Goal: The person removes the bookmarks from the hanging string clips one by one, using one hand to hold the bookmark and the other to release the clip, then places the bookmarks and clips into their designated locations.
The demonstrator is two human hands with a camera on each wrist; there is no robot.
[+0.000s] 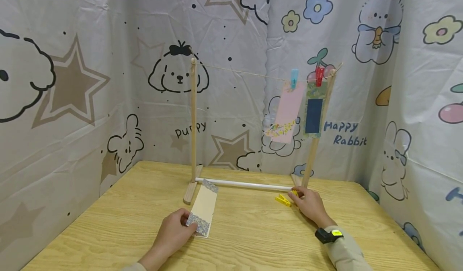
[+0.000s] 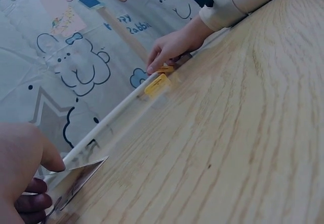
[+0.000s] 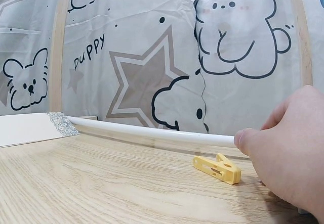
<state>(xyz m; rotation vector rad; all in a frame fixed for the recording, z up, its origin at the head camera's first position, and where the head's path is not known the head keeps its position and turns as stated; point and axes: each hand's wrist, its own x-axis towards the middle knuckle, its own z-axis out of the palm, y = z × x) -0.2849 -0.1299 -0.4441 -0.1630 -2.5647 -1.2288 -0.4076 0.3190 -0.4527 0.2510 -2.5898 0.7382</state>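
Observation:
My left hand [image 1: 177,231] pinches the near end of a cream card [image 1: 205,202] with grey patterned bands at both ends. The card slants up from the tabletop at the left. My right hand [image 1: 310,204] is low by the right post, with its thumb and fingertips on a yellow clothespin [image 2: 166,69], mostly hidden by the hand in the right wrist view. Just left of those fingers, a second yellow clothespin [image 3: 218,169] lies on the table.
A wooden stand has a left post [image 1: 193,122], a right post [image 1: 314,154], a white crossbar [image 1: 246,184] and a string [image 1: 242,72]. A blue clothespin [image 1: 294,79] holds a pink card [image 1: 289,110]; a red clothespin [image 1: 319,77] holds a green-and-navy card [image 1: 314,116]. Printed curtains surround the table.

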